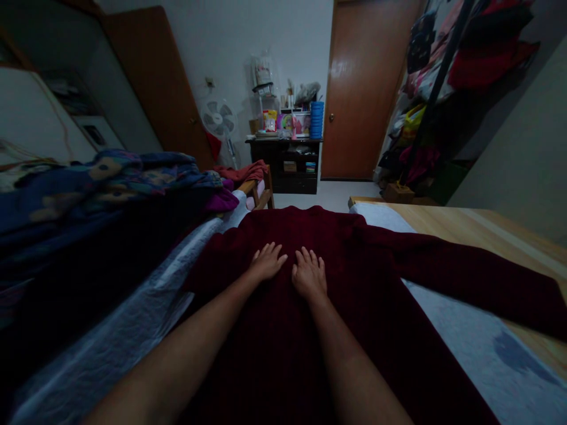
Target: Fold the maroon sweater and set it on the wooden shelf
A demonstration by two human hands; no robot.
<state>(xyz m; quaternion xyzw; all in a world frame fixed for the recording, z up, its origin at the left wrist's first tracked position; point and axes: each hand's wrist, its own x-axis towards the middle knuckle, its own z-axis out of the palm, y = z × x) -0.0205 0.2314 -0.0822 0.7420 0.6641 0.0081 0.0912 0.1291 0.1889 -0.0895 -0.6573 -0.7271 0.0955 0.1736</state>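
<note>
A dark red long-sleeved garment (283,354) lies spread out in front of me, its collar end pointing away. Flat on its upper part rests my left hand (267,261), fingers apart and holding nothing. Close to its right, my right hand (309,273) also lies on the cloth with fingers spread. The two hands do not touch. One sleeve (469,277) stretches out to the right, across a pale cloth (478,354) and onto a wooden board (500,230). On the left, the other sleeve's full length cannot be made out.
Piled blue patterned fabric (101,183) and dark cloth stand at the left. Beyond the garment are a wooden bed frame corner (268,192), a white fan (219,118), a dark shelf (283,165) and a brown door (358,88). Clothes hang (482,53) at the upper right.
</note>
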